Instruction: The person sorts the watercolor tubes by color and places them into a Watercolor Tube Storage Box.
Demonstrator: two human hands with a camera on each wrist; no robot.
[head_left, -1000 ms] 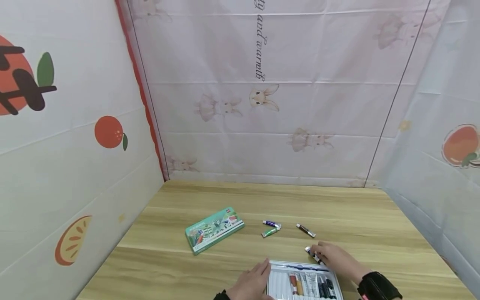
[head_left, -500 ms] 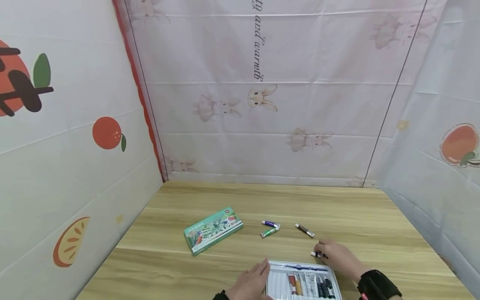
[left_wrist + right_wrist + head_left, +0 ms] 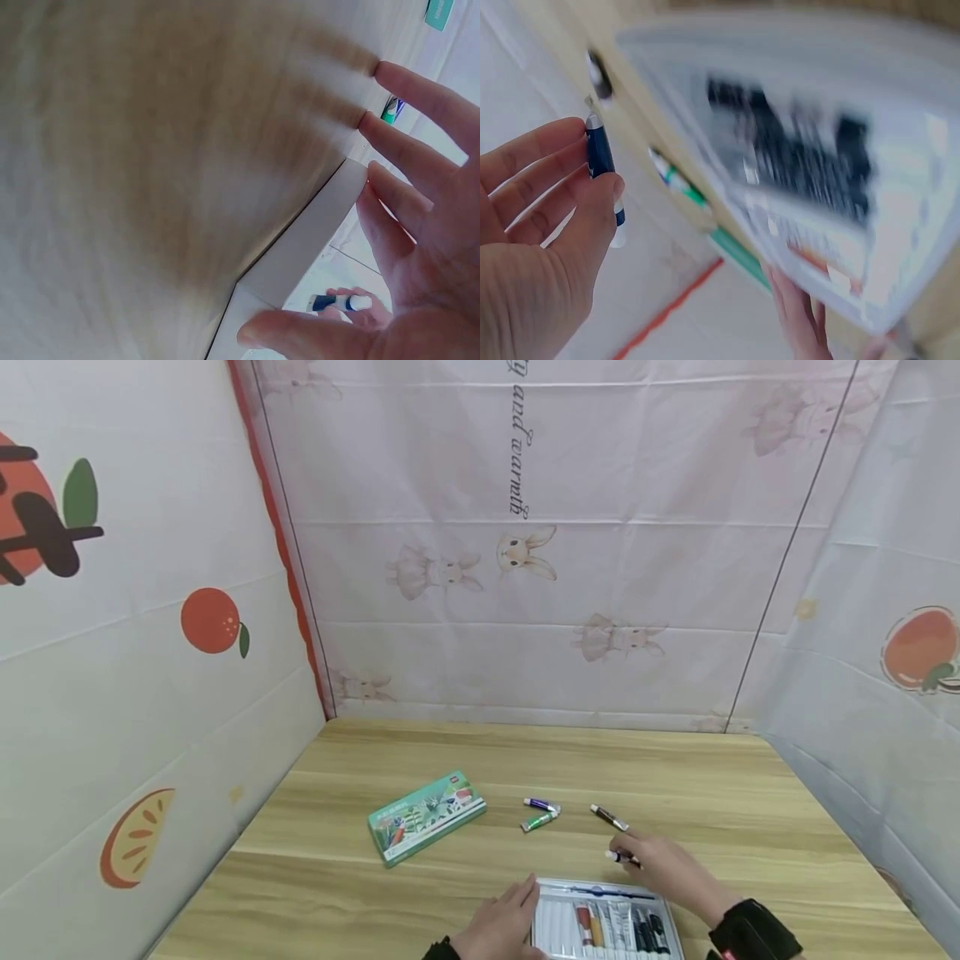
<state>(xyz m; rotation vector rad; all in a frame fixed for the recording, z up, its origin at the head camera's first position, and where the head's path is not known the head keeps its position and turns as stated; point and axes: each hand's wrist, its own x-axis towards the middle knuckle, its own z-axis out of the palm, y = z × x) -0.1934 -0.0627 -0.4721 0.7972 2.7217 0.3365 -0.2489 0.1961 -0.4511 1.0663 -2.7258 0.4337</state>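
Observation:
My right hand [image 3: 667, 870] pinches a small paint tube [image 3: 622, 858] between thumb and fingertips, above the far edge of a white tray [image 3: 553, 928]. In the right wrist view the tube [image 3: 600, 150] looks dark blue with a white cap. Several paint tubes [image 3: 596, 930] lie side by side in the tray's right part; a thin brush [image 3: 611, 892] lies along its far side. My left hand [image 3: 501, 922] rests against the tray's left side with fingers straight. Its thumb touches the tray wall [image 3: 319, 229] in the left wrist view.
Beyond the tray lie a purple tube [image 3: 538, 806], a green tube [image 3: 538, 822] and a dark tube [image 3: 609, 817]. A green printed box [image 3: 427, 818] lies to their left. Cloth walls [image 3: 555, 677] bound the wooden table at the back and sides.
My right hand has lifted the paint tube from beside the tray's far right corner and moved slightly left and away from me. My left hand has stayed at the tray.

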